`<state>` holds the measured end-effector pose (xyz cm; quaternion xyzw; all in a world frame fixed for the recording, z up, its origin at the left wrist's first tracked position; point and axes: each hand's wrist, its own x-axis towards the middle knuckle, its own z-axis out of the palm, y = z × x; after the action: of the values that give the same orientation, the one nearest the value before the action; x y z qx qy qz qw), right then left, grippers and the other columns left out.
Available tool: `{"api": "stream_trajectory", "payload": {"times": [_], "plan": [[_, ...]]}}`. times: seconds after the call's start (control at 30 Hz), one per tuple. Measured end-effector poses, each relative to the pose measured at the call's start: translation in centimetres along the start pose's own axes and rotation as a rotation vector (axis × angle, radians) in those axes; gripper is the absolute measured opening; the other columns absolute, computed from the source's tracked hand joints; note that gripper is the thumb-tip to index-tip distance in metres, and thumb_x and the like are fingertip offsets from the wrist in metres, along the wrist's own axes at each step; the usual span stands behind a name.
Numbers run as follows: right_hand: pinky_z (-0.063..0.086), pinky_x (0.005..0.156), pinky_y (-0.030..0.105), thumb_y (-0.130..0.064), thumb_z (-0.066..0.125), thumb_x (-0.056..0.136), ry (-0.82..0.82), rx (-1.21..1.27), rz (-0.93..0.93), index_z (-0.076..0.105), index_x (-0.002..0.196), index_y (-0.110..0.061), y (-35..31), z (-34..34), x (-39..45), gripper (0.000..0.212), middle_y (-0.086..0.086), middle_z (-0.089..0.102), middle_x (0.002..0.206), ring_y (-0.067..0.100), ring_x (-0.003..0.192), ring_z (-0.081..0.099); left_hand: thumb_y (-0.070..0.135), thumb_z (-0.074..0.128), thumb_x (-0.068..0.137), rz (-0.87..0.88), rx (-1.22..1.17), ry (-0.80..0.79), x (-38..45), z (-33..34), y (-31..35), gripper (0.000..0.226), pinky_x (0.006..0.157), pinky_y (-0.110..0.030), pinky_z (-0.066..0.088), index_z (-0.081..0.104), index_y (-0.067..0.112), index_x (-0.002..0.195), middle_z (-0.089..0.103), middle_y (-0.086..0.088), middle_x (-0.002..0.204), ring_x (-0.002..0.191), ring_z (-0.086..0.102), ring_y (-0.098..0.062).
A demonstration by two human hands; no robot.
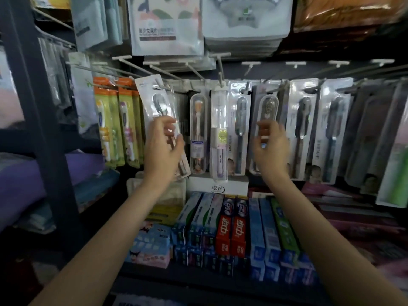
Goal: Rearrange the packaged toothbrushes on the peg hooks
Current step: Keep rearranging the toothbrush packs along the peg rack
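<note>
Toothpaste boxes (229, 230) are lying nearest you. Beyond them, your left hand (164, 144) is pinching a tilted toothbrush pack (157, 113) near its peg hook (161, 85); your right hand (270, 144) is probably gripping another pack (266, 107), though blur obscures it. Light, slippery blister: hold the card edges.

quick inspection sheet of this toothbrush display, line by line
surface: peg hooks on a dark rack, shelf below
job's things: tilted toothbrush pack at a hook tip; gold-bristle pack hanging on its hook; more packs along the row
clutter: toothpaste boxes in rows under the hooks
grippers: left hand grips the tilted pack; right hand blurred, fingers at the gold-bristle pack, grip unclear
cables: nothing seen
surroundings: bagged towels hanging above
</note>
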<state>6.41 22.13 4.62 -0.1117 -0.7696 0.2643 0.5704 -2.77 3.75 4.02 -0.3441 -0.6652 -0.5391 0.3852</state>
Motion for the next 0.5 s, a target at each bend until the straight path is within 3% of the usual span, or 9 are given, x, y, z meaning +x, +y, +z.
{"api": "stream_trajectory", "payload": {"times": [0.07, 0.2, 0.37, 0.5], "plan": [[0.032, 0.074, 0.01, -0.004, 0.052, 0.09, 0.017, -0.055, 0.082, 0.046, 0.12, -0.001, 1.6, -0.5, 0.1, 0.031, 0.015, 0.044, 0.12, 0.023, 0.102, 0.049, 0.008, 0.061, 0.085, 0.001, -0.021, -0.1, -0.3, 1.6, 0.7, 0.033, 0.075, -0.016, 0.045, 0.046, 0.009, 0.115, 0.05, -0.001, 0.102, 0.091, 0.052, -0.012], [0.033, 0.088, 0.017, -0.007, 0.058, 0.088, -0.129, -0.077, 0.189, 0.034, 0.131, 0.0, 4.0, -0.6, -0.1, 0.049, 0.017, 0.037, 0.134, 0.027, 0.12, 0.043, 0.021, 0.067, 0.082, -0.077, -0.094, -0.251, -0.7, 4.6, 1.4, 0.057, 0.087, -0.027, 0.047, 0.036, 0.014, 0.129, 0.047, -0.002, 0.115, 0.101, 0.051, -0.013], [0.044, 0.091, 0.037, -0.009, 0.063, 0.085, -0.228, -0.127, 0.256, 0.023, 0.137, 0.001, 5.6, 0.5, 0.7, 0.067, 0.024, 0.045, 0.128, 0.035, 0.115, 0.049, 0.019, 0.07, 0.08, -0.186, -0.184, -0.307, -1.1, 6.5, 0.9, 0.073, 0.099, -0.041, 0.044, 0.025, 0.021, 0.137, 0.045, -0.009, 0.129, 0.113, 0.05, -0.02], [0.049, 0.086, 0.042, -0.007, 0.064, 0.084, -0.222, -0.155, 0.246, 0.028, 0.13, 0.003, 5.6, 1.4, 1.3, 0.059, 0.024, 0.046, 0.124, 0.036, 0.11, 0.051, 0.01, 0.066, 0.082, -0.22, -0.213, -0.313, -1.6, 6.7, 0.5, 0.069, 0.099, -0.039, 0.044, 0.026, 0.022, 0.136, 0.053, -0.006, 0.126, 0.11, 0.054, -0.017]]}}
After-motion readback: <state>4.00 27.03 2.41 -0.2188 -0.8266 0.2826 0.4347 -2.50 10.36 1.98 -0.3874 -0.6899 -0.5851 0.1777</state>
